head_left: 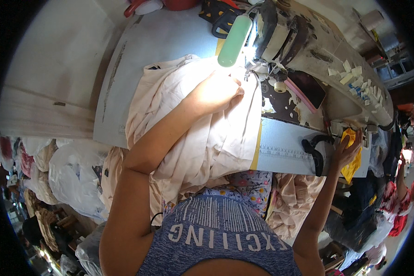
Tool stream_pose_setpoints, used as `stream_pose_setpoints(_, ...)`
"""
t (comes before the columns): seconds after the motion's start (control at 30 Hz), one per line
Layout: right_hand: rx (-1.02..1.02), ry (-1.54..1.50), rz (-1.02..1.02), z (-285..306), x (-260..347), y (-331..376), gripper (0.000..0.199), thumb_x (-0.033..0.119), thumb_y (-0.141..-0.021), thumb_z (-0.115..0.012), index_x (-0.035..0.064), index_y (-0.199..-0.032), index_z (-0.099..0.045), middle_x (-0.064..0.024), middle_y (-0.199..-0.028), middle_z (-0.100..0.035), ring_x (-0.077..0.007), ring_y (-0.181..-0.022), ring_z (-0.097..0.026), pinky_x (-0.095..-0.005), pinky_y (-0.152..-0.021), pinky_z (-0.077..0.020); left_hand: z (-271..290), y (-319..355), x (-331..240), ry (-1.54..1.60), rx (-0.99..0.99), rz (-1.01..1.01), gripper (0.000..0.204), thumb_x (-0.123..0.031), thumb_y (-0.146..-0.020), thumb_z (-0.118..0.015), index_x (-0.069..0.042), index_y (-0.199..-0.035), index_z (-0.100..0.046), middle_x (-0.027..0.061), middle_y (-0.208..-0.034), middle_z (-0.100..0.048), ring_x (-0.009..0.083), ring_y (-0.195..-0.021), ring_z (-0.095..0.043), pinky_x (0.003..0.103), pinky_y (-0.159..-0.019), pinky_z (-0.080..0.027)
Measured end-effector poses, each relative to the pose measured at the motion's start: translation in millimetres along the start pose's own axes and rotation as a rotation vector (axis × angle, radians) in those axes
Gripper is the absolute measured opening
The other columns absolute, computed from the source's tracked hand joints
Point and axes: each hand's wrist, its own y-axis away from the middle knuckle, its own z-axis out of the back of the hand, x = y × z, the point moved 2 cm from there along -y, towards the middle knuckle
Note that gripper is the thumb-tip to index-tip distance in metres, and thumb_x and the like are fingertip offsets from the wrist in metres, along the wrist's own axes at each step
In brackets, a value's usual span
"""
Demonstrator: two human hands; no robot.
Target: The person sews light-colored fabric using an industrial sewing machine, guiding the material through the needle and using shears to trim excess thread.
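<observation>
A pale cream-pink garment (188, 138) lies in loose folds over the sewing table and down toward my lap. My left hand (221, 92) is on it by the sewing machine's (303, 41) needle area, fingers curled closed on the fabric. Glare from a green-cased lamp (234, 41) washes out the fingertips and the cloth there. Off at the table's right end, my right hand (347, 149) grips a bright yellow cloth (352, 168), its thumb and fingers on either side of it. Part of that cloth is hidden behind the hand.
A pink-edged phone (308, 92) rests on the machine bed. Black-handled scissors (317, 152) lie on the table (280, 154), left of my right hand. Paper scraps (349, 73) cling to the machine. Clear plastic bags (73, 175) stand at left; a person in red (395, 202) is far right.
</observation>
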Motion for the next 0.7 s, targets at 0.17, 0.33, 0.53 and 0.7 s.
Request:
stream_pose_setpoints(0.17, -0.007, -0.019, 0.010, 0.0, -2.8, 0.6, 0.036, 0.020, -0.094, -0.046, 0.0004, -0.124, -0.048, -0.0176, -0.131, -0.048, -0.0339, -0.123, -0.045, -0.0418, -0.101, -0.0360, -2.3, 1.3, 0.3, 0.004, -0.092, -0.067, 0.017, -0.009, -0.075, -0.057, -0.004, -0.087, -0.067, 0.0065, -0.084, -0.065, 0.0245, -0.085, -0.057, 0.031, -0.078, -0.046)
stream_pose_setpoints(0.33, 0.002, -0.051, 0.005, -0.2, -5.1, 0.9, 0.037, 0.023, -0.095, -0.046, 0.0009, -0.124, -0.048, -0.0175, -0.132, -0.047, -0.0340, -0.123, -0.044, -0.0423, -0.100, -0.0350, -0.3, -1.4, -0.3, -0.065, -0.001, -0.024, 0.016, -0.007, -0.074, -0.056, -0.004, -0.086, -0.067, 0.0070, -0.083, -0.065, 0.0235, -0.080, -0.059, 0.031, -0.076, -0.047)
stream_pose_setpoints(0.53, 0.031, -0.070, -0.036, 6.1, 5.0, -3.8, 0.032, 0.015, -0.092, -0.049, -0.0012, -0.120, -0.051, -0.0173, -0.126, -0.052, -0.0330, -0.120, -0.047, -0.0418, -0.100, -0.0349, 2.9, 6.1, -1.8, -0.153, 0.062, -0.006, 0.026, -0.008, -0.072, -0.059, -0.003, -0.097, -0.065, 0.0108, -0.094, -0.064, 0.0253, -0.090, -0.059, 0.033, -0.082, -0.047)
stream_pose_setpoints(0.7, 0.185, -0.425, -0.243, 44.2, 67.8, -13.4, 0.015, 0.007, -0.087, -0.057, 0.0024, -0.102, -0.059, -0.0122, -0.103, -0.062, -0.0258, -0.090, -0.059, -0.0351, -0.077, -0.0463, 44.5, 58.5, -42.6, -0.374, -0.040, 0.038, 0.040, -0.013, -0.074, -0.065, -0.004, -0.112, -0.059, 0.0119, -0.116, -0.058, 0.0301, -0.107, -0.052, 0.041, -0.094, -0.039)
